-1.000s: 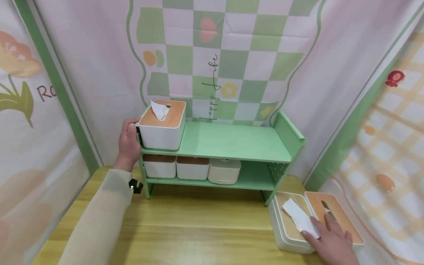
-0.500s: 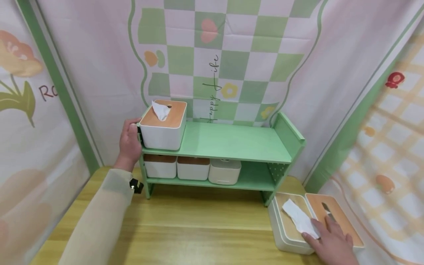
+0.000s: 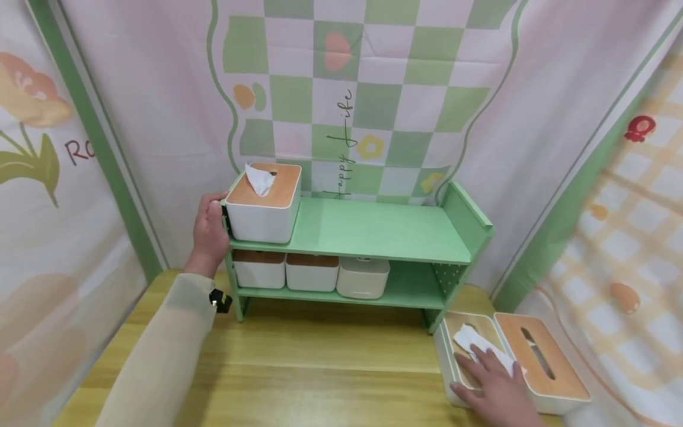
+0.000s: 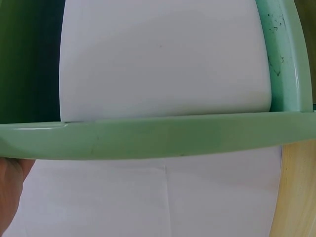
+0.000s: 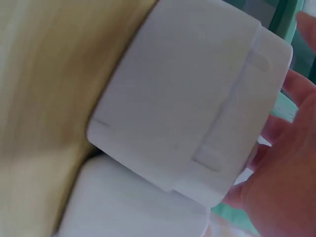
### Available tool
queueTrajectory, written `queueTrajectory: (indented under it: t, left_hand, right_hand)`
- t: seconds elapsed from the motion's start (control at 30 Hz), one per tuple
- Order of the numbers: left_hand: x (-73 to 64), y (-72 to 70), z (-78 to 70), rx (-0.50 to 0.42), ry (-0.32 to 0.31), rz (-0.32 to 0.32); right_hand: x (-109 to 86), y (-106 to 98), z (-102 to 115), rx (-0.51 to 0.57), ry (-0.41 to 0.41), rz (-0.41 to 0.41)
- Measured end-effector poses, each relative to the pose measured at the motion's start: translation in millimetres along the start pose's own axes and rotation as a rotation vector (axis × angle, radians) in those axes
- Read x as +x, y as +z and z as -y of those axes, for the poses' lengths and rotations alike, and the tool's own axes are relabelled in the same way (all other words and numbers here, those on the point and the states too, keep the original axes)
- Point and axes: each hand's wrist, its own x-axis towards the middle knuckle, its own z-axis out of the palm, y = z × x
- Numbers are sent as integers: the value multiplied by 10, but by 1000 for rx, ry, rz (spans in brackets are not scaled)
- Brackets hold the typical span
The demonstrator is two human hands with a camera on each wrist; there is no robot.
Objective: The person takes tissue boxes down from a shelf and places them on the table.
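Note:
My left hand (image 3: 209, 228) grips the left side panel of the green two-tier shelf (image 3: 368, 228). In the left wrist view, part of that hand (image 4: 11, 190) shows below the green rim (image 4: 163, 137). Close beside it, a white tissue box (image 3: 261, 222) with a brown wooden lid stands on the top tier. My right hand (image 3: 498, 385) rests, fingers spread, over the pale-lidded tissue box (image 3: 444, 359) at the shelf's right, touching its lid and the white tissue (image 3: 469, 337). From the right wrist, that box (image 5: 177, 98) has fingertips along its lid edge.
Against it stands another tissue box (image 3: 565, 367) with an orange-brown lid and long slot. On the lower tier sit two brown-lidded white boxes, the left one (image 3: 259, 274) and middle one (image 3: 312, 277), plus a cream box (image 3: 363, 283). Printed curtains (image 3: 421, 107) surround the wooden table (image 3: 320, 367).
My right hand has shifted left, from between the two boxes at right onto the pale-lidded one, uncovering the other box's slot. My left hand stays at the shelf's side.

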Motion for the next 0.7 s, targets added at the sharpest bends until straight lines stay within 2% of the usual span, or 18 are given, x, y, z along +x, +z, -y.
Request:
queueTrajectory:
  t: [0.2,0.47,0.7]
  left_hand:
    - [-6,-13,5,6,-19,6]
    - [5,4,0,-11,1,8]
    - [2,-10,19,6,-23,1]
  right_hand:
    - [-14,27,-15,21,26,1]
    - [-63,40,-48,38,30,11]
    - [-70,29,-41,33,43,26]
